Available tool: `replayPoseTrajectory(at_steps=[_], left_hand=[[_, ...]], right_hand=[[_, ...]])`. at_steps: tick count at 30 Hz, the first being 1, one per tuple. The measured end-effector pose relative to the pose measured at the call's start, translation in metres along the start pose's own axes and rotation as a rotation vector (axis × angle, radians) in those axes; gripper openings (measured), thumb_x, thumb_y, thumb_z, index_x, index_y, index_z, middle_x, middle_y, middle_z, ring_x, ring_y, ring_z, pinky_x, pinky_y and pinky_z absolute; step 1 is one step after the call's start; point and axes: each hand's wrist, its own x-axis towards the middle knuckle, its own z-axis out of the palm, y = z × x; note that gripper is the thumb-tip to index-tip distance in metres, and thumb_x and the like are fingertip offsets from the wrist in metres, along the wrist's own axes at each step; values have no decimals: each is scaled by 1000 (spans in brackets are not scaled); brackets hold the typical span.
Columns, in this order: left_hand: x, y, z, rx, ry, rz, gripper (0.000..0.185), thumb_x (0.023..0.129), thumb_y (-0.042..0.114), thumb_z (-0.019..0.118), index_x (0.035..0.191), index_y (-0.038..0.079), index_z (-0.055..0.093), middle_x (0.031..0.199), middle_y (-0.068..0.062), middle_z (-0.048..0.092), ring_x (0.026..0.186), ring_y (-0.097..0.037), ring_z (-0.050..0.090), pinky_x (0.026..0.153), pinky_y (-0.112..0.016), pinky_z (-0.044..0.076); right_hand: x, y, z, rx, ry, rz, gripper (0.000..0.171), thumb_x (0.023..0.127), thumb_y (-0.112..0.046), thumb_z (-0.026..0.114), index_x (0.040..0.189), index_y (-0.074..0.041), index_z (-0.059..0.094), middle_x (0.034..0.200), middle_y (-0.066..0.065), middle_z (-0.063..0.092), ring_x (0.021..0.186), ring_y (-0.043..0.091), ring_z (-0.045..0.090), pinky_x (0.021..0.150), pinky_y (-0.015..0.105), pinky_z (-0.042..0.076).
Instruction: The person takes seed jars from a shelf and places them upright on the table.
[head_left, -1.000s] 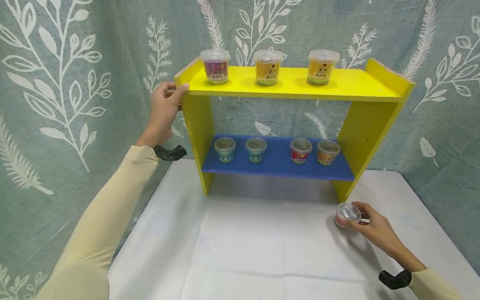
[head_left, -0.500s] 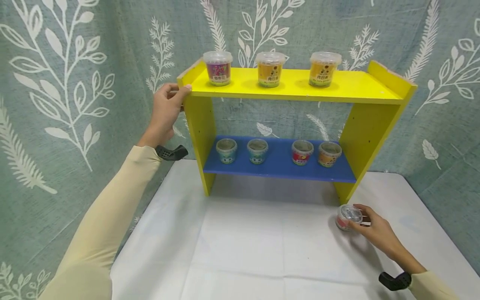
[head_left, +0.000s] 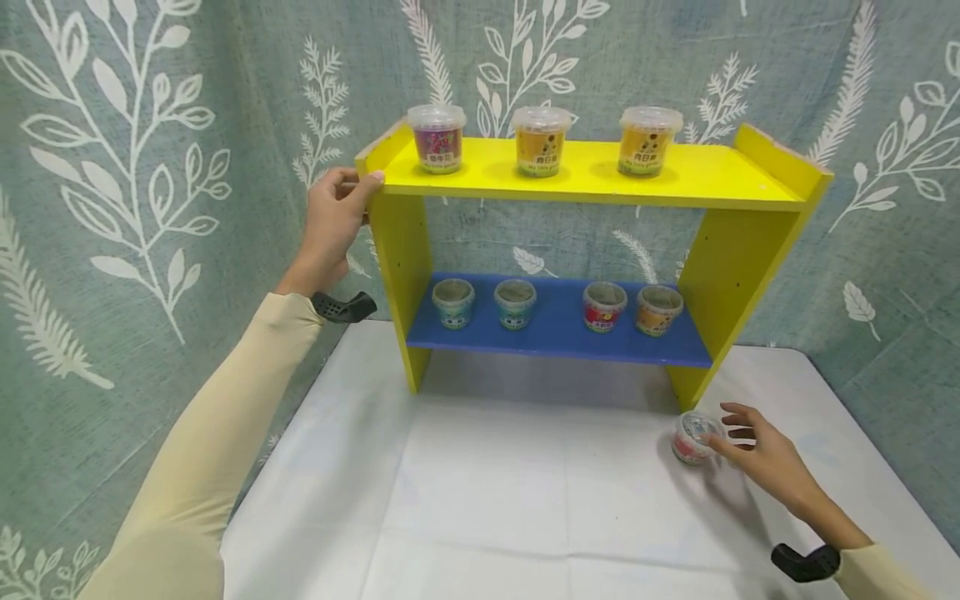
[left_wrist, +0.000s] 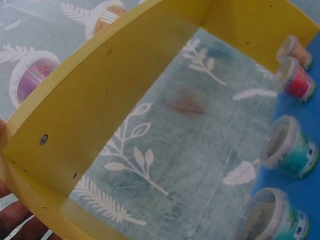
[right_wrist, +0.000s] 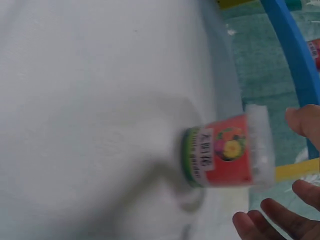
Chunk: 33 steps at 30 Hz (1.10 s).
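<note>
Two hands split the work — the left hand point(head_left: 330, 223) clasps the yellow wooden shelf's point(head_left: 600, 175) nine-o'clock corner to brace it, while the right hand point(head_left: 757, 454), fingers spread in an open grip, just touches the small red-labelled plastic tub point(head_left: 693, 437) standing on the white worktop point(head_left: 525, 500).

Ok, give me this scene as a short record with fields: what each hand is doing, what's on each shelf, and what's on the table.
left hand: left hand grips the top left corner of the yellow wooden shelf unit
right hand: right hand, fingers spread, thumb at the small red-labelled plastic tub
red tub: upright on the white table, by the unit's right leg
top shelf: three lidded tubs, one purple, two orange
blue lower shelf: four small tubs
backdrop: green leaf-print cloth
</note>
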Motion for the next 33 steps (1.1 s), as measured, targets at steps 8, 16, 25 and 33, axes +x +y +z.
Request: replayPoseTrajectory(at_steps=[8,16,25,33], left_hand=[[2,-2,2,11,-5,3,46,97,46,69,128,13,61,119,-4,59,104,-21,59,98,-37,47],[1,-2,0,4,-2,21,41,98,45,69,124,14,63,115,-3,58,100,-19,59,93,-35,48],[1,2,2,23,-27,18,42,99,46,67,125,14,60,116,-2,56,102,-19,57,93,-36,46],[1,-1,0,15,-15,16,41,99,45,66,124,13,60,116,-2,56,100,-19,57,91,-34,46]], right_hand=[[-2,-19,-25,12,44,-34,85,100,-52,64,156,2,30,142,34,46,120,54,55,88,62,54],[0,-40,-47,-3,130,-143,69,101,-45,65,152,-4,41,136,24,55,116,33,59,80,11,49],[0,-62,-65,70,191,-231,60,101,-37,68,147,-4,48,134,9,55,102,-14,50,78,4,44],[6,-88,-80,63,221,-253,58,102,-38,65,149,-8,48,137,15,56,103,-14,51,79,1,42]])
